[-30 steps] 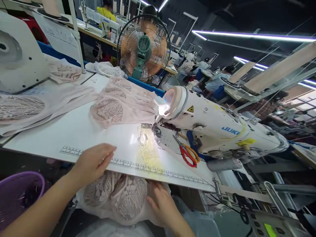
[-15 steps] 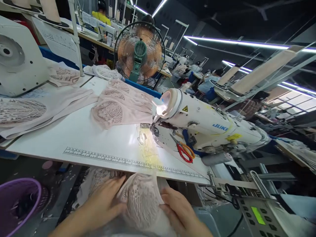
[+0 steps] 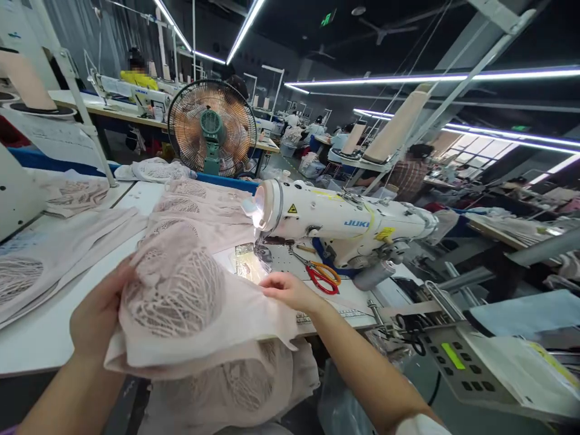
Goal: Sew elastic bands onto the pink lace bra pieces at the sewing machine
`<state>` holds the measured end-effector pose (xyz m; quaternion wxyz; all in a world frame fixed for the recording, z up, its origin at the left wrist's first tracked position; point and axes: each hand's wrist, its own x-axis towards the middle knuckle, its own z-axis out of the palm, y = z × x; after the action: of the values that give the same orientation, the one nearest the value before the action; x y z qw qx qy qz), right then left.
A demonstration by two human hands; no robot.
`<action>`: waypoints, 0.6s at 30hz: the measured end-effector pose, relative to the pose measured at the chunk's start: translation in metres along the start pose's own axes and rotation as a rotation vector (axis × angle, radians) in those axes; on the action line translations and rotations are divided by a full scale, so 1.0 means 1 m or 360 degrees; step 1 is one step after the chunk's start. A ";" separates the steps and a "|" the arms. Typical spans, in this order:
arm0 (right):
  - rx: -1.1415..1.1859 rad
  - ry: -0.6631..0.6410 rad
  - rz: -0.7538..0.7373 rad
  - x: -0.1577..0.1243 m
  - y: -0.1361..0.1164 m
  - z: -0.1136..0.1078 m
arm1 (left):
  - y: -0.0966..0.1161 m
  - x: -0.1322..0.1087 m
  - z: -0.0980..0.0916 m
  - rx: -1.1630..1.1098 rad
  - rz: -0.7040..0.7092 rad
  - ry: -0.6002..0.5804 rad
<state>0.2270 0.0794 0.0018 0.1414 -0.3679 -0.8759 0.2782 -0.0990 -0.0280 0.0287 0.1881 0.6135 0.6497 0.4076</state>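
A pale pink lace bra (image 3: 176,296) is spread between my two hands above the front edge of the white sewing table. My left hand (image 3: 102,308) grips its left side, fingers partly hidden behind the cup. At the other side, my right hand (image 3: 287,290) pinches the plain fabric wing between thumb and fingers. More lace pieces (image 3: 240,386) hang below it, near my lap. Just beyond my right hand stands a white sewing machine (image 3: 317,211), its lamp lit over the needle area. Scissors (image 3: 322,278) with red and orange handles lie beside the machine bed.
More pink lace garments (image 3: 208,202) lie on the table behind the bra, and others (image 3: 58,260) at the left. A large fan (image 3: 211,127) stands beyond the table. A grey thread spool (image 3: 375,275) and a control panel (image 3: 471,362) are at the right. People sit at machines farther back.
Both hands have risen from below the table edge, bringing the lace bra up over the tabletop and spreading it out. The camera view has shifted, so the machine appears farther left.
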 end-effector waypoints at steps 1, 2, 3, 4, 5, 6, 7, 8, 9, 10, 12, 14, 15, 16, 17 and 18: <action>-0.0079 0.0072 0.0035 0.010 0.002 0.005 | -0.002 0.013 -0.001 -0.0044 -0.0021 0.0063; -0.0153 0.0147 0.0074 0.020 0.003 0.010 | -0.006 0.025 0.000 -0.0094 -0.0053 0.0092; -0.0236 0.0211 0.0109 0.028 0.003 0.015 | -0.013 0.035 0.000 -0.0129 -0.0095 0.0073; -0.0320 0.0261 0.0135 0.036 0.003 0.019 | -0.021 0.045 -0.001 -0.0084 -0.0126 0.0010; -0.0397 0.0291 0.0149 0.043 0.002 0.023 | -0.031 0.054 -0.004 0.0006 -0.0179 -0.0015; -0.0465 0.0303 0.0153 0.050 0.001 0.026 | -0.041 0.062 -0.009 0.0159 -0.0223 -0.0036; -0.0524 0.0305 0.0150 0.055 0.000 0.028 | -0.050 0.069 -0.015 0.0363 -0.0250 -0.0029; -0.0576 0.0302 0.0147 0.059 0.000 0.030 | -0.056 0.075 -0.021 0.0590 -0.0247 -0.0011; -0.0621 0.0296 0.0145 0.062 -0.001 0.031 | -0.057 0.080 -0.026 0.0812 -0.0216 0.0013; -0.0661 0.0290 0.0150 0.064 -0.001 0.032 | -0.055 0.082 -0.029 0.1005 -0.0171 0.0059; -0.0726 0.0278 0.0183 0.067 0.000 0.034 | -0.037 0.083 -0.025 0.1217 -0.0061 0.0162; -0.0769 0.0283 0.0225 0.067 0.001 0.038 | -0.012 0.078 -0.002 0.1159 0.0076 0.0202; -0.0784 0.0293 0.0241 0.067 0.001 0.040 | 0.001 0.076 0.016 0.1028 0.0185 0.0121; -0.0796 0.0307 0.0251 0.066 0.001 0.042 | 0.011 0.074 0.037 0.0894 0.0320 -0.0040; -0.0804 0.0319 0.0254 0.065 0.001 0.043 | 0.018 0.072 0.059 0.0775 0.0453 -0.0242; -0.0808 0.0326 0.0246 0.063 0.000 0.045 | 0.023 0.071 0.081 0.0679 0.0574 -0.0395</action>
<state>0.1636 0.1077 -0.0314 0.1108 -0.4834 -0.8681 0.0212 -0.0362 0.0622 0.0158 0.0575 0.7897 0.5733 0.2106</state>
